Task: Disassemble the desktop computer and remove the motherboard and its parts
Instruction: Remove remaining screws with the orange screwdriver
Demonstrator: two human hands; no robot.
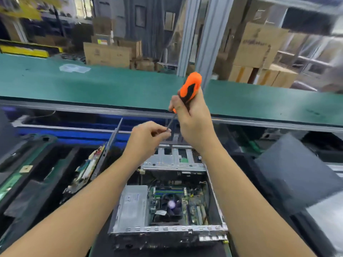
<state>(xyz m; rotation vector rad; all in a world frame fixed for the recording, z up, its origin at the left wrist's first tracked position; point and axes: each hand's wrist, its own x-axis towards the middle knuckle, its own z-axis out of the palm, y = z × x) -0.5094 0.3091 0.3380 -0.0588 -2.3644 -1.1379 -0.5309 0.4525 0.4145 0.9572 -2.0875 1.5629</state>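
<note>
On the left, circuit boards (83,173) lie in black trays (42,191). The left hand (146,138) pinches the thin metal tip of the screwdriver (192,86); the right hand (194,117) is wrapped round its orange handle. Under them sits the open computer case (167,230), the motherboard (187,201) inside beside a silver box (131,206). Its sticker is too blurry to read. Right of that lies a dark panel (293,173).

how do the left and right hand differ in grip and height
The right hand wraps its fingers round the orange screwdriver by its handle; the left hand only pinches at its shaft tip. The right hand sits higher, the left hand lower. Both are held over the open computer case.
</note>
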